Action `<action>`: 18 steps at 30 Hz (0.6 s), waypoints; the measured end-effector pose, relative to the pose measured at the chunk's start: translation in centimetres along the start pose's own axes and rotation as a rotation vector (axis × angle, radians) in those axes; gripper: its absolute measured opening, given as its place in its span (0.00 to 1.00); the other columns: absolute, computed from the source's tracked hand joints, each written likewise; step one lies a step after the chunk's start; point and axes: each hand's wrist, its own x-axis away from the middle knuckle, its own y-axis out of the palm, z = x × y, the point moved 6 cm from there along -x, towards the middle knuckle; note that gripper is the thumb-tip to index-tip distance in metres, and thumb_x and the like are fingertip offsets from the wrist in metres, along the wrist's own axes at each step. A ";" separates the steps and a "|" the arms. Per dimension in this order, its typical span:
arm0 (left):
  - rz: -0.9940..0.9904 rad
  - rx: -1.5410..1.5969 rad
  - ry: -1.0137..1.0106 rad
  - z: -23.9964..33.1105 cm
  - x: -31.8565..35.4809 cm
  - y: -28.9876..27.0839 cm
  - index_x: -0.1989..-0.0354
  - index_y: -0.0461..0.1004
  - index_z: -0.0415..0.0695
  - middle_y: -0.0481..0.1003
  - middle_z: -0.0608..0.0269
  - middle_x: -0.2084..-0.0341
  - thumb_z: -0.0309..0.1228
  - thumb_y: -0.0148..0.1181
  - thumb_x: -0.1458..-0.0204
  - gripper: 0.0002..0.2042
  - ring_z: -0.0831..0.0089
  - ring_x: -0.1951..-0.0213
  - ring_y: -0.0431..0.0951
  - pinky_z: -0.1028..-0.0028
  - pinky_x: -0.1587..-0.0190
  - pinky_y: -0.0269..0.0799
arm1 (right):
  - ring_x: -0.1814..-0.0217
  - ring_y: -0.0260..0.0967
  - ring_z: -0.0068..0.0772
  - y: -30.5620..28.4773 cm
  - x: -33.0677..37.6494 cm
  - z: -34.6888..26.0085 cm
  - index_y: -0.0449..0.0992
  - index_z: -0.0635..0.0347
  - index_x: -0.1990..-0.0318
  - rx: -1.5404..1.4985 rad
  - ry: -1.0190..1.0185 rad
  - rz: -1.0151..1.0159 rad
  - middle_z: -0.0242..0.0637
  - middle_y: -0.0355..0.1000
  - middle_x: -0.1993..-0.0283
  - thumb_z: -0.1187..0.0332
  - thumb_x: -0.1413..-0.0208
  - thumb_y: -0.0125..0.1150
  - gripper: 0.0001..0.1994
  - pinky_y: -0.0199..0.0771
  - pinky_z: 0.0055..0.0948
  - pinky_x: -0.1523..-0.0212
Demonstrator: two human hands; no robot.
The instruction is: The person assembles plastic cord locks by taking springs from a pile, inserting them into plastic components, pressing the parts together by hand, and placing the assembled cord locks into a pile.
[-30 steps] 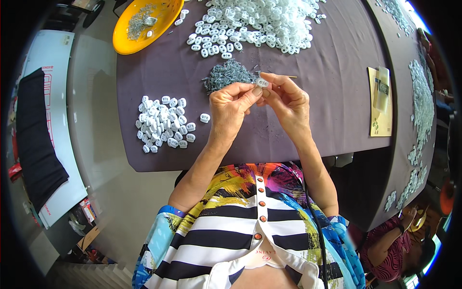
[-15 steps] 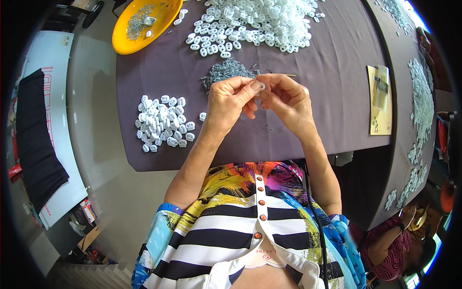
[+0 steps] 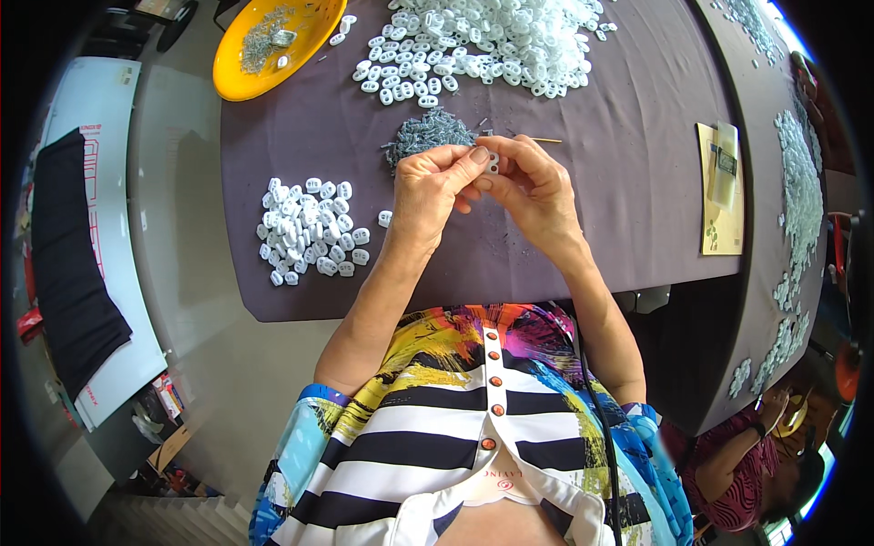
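Note:
My left hand [image 3: 432, 187] and my right hand [image 3: 528, 187] meet over the purple-covered table [image 3: 628, 218], both pinching one small white plastic piece [image 3: 492, 162] between thumbs and fingertips. Just beyond the fingers lies a small heap of grey metal parts [image 3: 426, 135]. A pile of the same white pieces [image 3: 305, 232] sits to the left of my left hand, with one stray piece [image 3: 385, 218] beside my wrist. A much larger heap of white pieces [image 3: 482, 41] spreads across the far side of the table.
A yellow bowl [image 3: 273, 41] with grey parts stands at the far left corner. A thin stick [image 3: 546, 140] lies right of my hands, and a yellow card with a small bag [image 3: 721, 187] further right. More white pieces [image 3: 801, 200] line a neighbouring table; another person [image 3: 746, 455] sits at lower right.
Both hands have shifted slightly while working the white piece between the fingertips. The piles on the table have not moved.

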 end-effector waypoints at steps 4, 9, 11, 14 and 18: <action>-0.053 -0.001 -0.033 0.6 0.3 0.1 0.70 0.76 0.40 0.72 0.68 0.83 0.34 0.56 0.48 0.09 0.83 0.83 0.70 0.85 0.81 0.65 | 0.74 0.63 0.19 -0.5 0.1 -0.1 0.74 0.60 0.57 -0.026 -0.018 -0.005 0.29 0.61 0.73 0.78 0.57 0.63 0.16 0.66 0.20 0.71; -0.132 -0.151 0.013 0.7 0.2 0.4 0.72 0.75 0.39 0.72 0.68 0.82 0.35 0.53 0.46 0.11 0.83 0.83 0.69 0.84 0.81 0.66 | 0.73 0.63 0.19 -0.6 0.3 -0.4 0.74 0.59 0.56 -0.019 -0.050 -0.014 0.30 0.63 0.72 0.77 0.56 0.62 0.16 0.67 0.21 0.71; -0.122 -0.152 0.032 0.9 0.4 0.5 0.71 0.75 0.39 0.71 0.68 0.82 0.35 0.53 0.46 0.11 0.83 0.83 0.69 0.84 0.81 0.66 | 0.73 0.63 0.19 -0.5 0.3 -0.6 0.74 0.59 0.57 -0.010 -0.074 0.006 0.30 0.63 0.71 0.77 0.56 0.62 0.16 0.66 0.20 0.71; -0.099 -0.143 0.051 1.1 0.6 0.7 0.71 0.75 0.39 0.72 0.68 0.82 0.34 0.53 0.46 0.11 0.83 0.83 0.68 0.83 0.81 0.66 | 0.73 0.64 0.18 -0.6 0.4 -0.6 0.74 0.60 0.57 -0.007 -0.092 0.032 0.31 0.65 0.69 0.77 0.56 0.62 0.15 0.67 0.20 0.71; -0.082 -0.138 0.059 1.2 0.7 0.8 0.70 0.76 0.38 0.72 0.67 0.82 0.34 0.53 0.47 0.11 0.83 0.83 0.68 0.83 0.82 0.65 | 0.72 0.65 0.18 -0.6 0.4 -0.2 0.74 0.60 0.57 -0.030 -0.121 0.057 0.31 0.66 0.68 0.77 0.56 0.63 0.15 0.67 0.19 0.72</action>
